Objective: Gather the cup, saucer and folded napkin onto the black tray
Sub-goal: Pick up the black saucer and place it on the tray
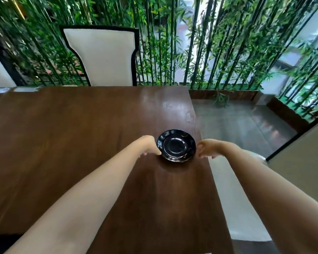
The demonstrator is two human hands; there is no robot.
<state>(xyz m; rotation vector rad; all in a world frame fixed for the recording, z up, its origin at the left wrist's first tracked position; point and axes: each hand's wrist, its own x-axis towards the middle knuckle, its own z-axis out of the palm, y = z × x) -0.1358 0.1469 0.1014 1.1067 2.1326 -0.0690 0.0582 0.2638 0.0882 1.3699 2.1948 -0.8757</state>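
Observation:
A glossy black saucer (176,145) is near the right edge of the dark wooden table (77,136). It looks slightly raised and tilted toward me, with a shadow on the wood beneath it. My left hand (149,145) pinches its left rim, fingers curled under the edge. My right hand (207,148) grips the right rim the same way and hangs partly past the table's edge. The cup, the folded napkin and the black tray are not in view.
A white chair with a black frame (103,55) stands at the table's far side, and part of another shows at the far left. Bamboo stalks (209,44) line the back. Grey floor (235,125) lies to the right of the table.

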